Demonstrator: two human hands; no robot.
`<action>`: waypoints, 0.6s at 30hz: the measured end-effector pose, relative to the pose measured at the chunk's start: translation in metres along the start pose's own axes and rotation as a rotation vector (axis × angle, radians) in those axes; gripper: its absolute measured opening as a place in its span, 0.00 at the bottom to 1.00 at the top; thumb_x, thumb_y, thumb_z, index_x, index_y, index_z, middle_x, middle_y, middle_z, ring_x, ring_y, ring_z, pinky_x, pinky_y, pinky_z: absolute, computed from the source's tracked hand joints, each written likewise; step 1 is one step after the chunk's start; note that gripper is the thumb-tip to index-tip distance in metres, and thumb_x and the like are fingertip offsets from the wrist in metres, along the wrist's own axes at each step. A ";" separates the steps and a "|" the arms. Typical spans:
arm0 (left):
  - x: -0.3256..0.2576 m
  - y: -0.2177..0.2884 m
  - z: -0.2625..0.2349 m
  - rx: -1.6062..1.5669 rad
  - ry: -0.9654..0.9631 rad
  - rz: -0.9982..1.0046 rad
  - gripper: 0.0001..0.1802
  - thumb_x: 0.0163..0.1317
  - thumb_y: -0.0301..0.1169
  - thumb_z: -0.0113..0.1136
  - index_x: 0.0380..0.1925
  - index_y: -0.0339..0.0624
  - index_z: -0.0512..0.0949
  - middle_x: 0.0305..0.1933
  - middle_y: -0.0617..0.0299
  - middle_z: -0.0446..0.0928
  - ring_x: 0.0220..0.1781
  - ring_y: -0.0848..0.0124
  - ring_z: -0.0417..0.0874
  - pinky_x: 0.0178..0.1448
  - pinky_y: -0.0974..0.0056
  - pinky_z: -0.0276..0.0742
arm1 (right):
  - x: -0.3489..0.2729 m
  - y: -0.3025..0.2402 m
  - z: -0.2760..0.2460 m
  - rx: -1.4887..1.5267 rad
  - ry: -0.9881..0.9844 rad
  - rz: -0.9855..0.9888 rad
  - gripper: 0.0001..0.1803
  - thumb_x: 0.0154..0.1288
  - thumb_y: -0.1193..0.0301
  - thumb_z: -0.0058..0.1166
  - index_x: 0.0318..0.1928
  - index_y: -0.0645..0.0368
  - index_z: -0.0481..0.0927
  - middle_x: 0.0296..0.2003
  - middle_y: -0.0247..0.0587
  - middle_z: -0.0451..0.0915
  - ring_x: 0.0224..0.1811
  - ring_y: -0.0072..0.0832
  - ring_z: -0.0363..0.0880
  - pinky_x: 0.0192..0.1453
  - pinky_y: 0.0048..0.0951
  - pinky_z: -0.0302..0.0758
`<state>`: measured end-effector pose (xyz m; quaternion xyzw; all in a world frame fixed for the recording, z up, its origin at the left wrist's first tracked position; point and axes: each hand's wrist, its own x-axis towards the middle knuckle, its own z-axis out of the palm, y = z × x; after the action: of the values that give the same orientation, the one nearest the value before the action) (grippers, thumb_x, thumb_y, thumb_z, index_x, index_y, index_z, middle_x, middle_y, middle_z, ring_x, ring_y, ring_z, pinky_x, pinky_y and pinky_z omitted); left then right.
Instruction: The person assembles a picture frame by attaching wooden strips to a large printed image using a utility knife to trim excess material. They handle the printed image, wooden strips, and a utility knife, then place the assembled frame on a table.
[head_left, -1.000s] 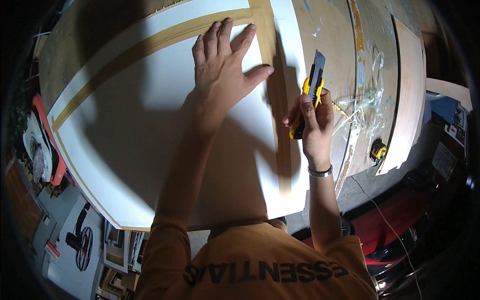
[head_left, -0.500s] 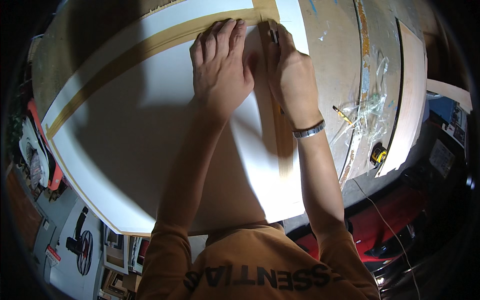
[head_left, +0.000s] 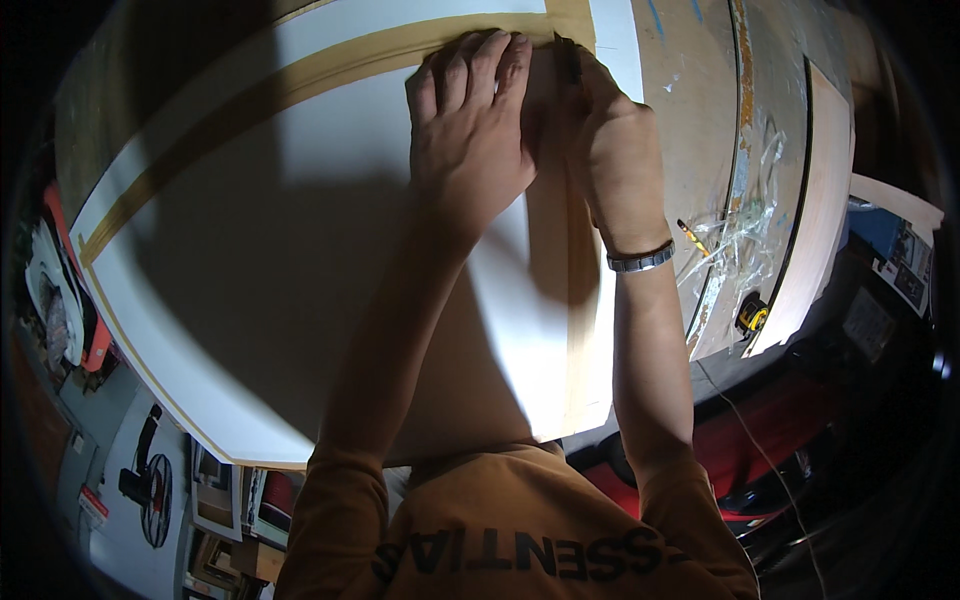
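Observation:
A large white board [head_left: 345,150] lies before me, with brown tape strips [head_left: 200,150] running along its far side and its right side. My left hand [head_left: 470,125] rests flat on it, fingers stretched onto the far strip near the corner. In my right hand [head_left: 615,145] a utility knife [head_left: 568,62] is gripped, its tip pointing away from me at the taped corner. Fingers and shadow hide most of the knife. The right-hand tape strip [head_left: 582,365] passes beneath my right hand and shows again closer to me.
Right of the board, the worn wooden tabletop [head_left: 685,130] holds crumpled clear plastic [head_left: 750,215], a yellow pencil-like tool [head_left: 692,237] and a tape measure [head_left: 752,316]. A pale wooden panel [head_left: 820,200] lies along its right side. A fan [head_left: 157,500] stands at lower left.
Both hands appear slightly further right in the picture, as do the board and its tape corner. The knife in my right hand has tilted, with its tip now leaning left.

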<state>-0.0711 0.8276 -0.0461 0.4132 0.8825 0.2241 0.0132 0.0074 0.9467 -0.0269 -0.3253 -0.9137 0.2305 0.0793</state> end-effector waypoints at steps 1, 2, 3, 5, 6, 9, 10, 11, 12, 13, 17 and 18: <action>0.000 -0.001 0.001 0.035 0.012 0.009 0.40 0.50 0.28 0.64 0.68 0.43 0.68 0.69 0.60 0.67 0.70 0.61 0.66 0.73 0.50 0.57 | 0.000 0.000 0.000 0.011 0.004 0.003 0.22 0.66 0.75 0.48 0.60 0.54 0.79 0.30 0.59 0.83 0.34 0.54 0.85 0.40 0.49 0.82; 0.001 -0.001 0.001 0.067 0.005 0.011 0.40 0.50 0.30 0.64 0.68 0.43 0.69 0.68 0.60 0.68 0.68 0.63 0.68 0.73 0.50 0.58 | -0.001 0.000 0.001 0.023 0.015 -0.005 0.22 0.66 0.75 0.48 0.60 0.54 0.80 0.30 0.59 0.83 0.34 0.54 0.85 0.40 0.48 0.82; 0.001 -0.001 0.002 0.058 0.026 0.017 0.40 0.50 0.30 0.64 0.68 0.42 0.69 0.68 0.60 0.68 0.68 0.63 0.68 0.73 0.50 0.58 | -0.001 0.000 0.001 0.031 0.014 -0.011 0.22 0.66 0.76 0.48 0.60 0.54 0.80 0.30 0.59 0.83 0.34 0.54 0.85 0.40 0.48 0.82; 0.000 -0.002 0.003 0.022 0.023 0.009 0.39 0.51 0.29 0.63 0.68 0.42 0.69 0.67 0.60 0.68 0.69 0.63 0.68 0.74 0.49 0.57 | -0.002 0.000 0.000 0.047 0.026 -0.043 0.22 0.65 0.77 0.48 0.59 0.54 0.80 0.30 0.60 0.82 0.34 0.54 0.84 0.40 0.47 0.81; 0.000 -0.002 0.003 0.002 0.034 0.014 0.40 0.51 0.28 0.63 0.68 0.43 0.68 0.68 0.60 0.67 0.69 0.61 0.67 0.74 0.50 0.57 | -0.001 0.000 -0.001 0.060 0.024 -0.046 0.22 0.65 0.77 0.48 0.59 0.55 0.80 0.30 0.61 0.82 0.34 0.54 0.84 0.40 0.47 0.81; -0.001 -0.002 0.003 -0.046 0.041 0.013 0.41 0.50 0.24 0.64 0.70 0.45 0.66 0.69 0.59 0.66 0.70 0.58 0.65 0.74 0.50 0.56 | -0.002 0.000 -0.005 0.095 -0.008 -0.030 0.23 0.63 0.79 0.47 0.59 0.58 0.80 0.31 0.63 0.82 0.34 0.55 0.84 0.40 0.46 0.81; -0.001 -0.002 0.003 -0.038 0.042 0.014 0.41 0.50 0.25 0.64 0.69 0.45 0.67 0.69 0.59 0.66 0.70 0.58 0.65 0.74 0.50 0.57 | -0.002 0.000 -0.006 0.103 -0.032 -0.007 0.24 0.63 0.80 0.47 0.59 0.58 0.80 0.31 0.64 0.81 0.34 0.56 0.83 0.39 0.46 0.81; -0.001 -0.002 0.003 -0.031 0.043 0.016 0.41 0.50 0.25 0.64 0.69 0.45 0.67 0.69 0.59 0.66 0.70 0.58 0.65 0.74 0.50 0.57 | -0.003 0.000 -0.007 0.111 -0.057 0.016 0.24 0.63 0.81 0.47 0.59 0.59 0.80 0.31 0.64 0.81 0.34 0.56 0.83 0.39 0.46 0.81; 0.000 -0.002 0.002 -0.028 0.049 0.021 0.41 0.50 0.25 0.64 0.69 0.45 0.67 0.69 0.59 0.66 0.70 0.58 0.66 0.73 0.50 0.57 | -0.005 -0.001 -0.007 0.098 -0.037 -0.010 0.24 0.63 0.81 0.47 0.59 0.59 0.80 0.31 0.65 0.81 0.34 0.57 0.83 0.39 0.46 0.81; 0.000 -0.002 0.002 -0.026 0.054 0.025 0.41 0.50 0.25 0.64 0.69 0.44 0.67 0.68 0.59 0.66 0.70 0.58 0.66 0.73 0.50 0.57 | -0.007 -0.001 -0.007 0.086 -0.018 -0.035 0.24 0.63 0.81 0.46 0.59 0.59 0.80 0.31 0.65 0.81 0.34 0.57 0.83 0.39 0.47 0.81; -0.001 0.001 -0.001 -0.015 0.086 0.051 0.40 0.50 0.24 0.64 0.68 0.44 0.68 0.68 0.59 0.67 0.69 0.58 0.66 0.72 0.51 0.58 | -0.020 -0.002 -0.007 0.106 -0.001 -0.040 0.23 0.64 0.80 0.46 0.59 0.60 0.80 0.30 0.67 0.80 0.32 0.58 0.82 0.38 0.47 0.80; -0.001 0.001 -0.001 0.011 0.080 0.053 0.40 0.51 0.25 0.64 0.68 0.44 0.68 0.67 0.59 0.67 0.69 0.58 0.66 0.72 0.51 0.58 | -0.022 -0.002 -0.006 0.100 0.004 -0.042 0.23 0.64 0.80 0.46 0.58 0.60 0.80 0.30 0.66 0.80 0.32 0.58 0.82 0.38 0.48 0.80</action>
<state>-0.0704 0.8270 -0.0446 0.4273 0.8723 0.2358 -0.0304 0.0255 0.9341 -0.0204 -0.3023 -0.9074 0.2734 0.1023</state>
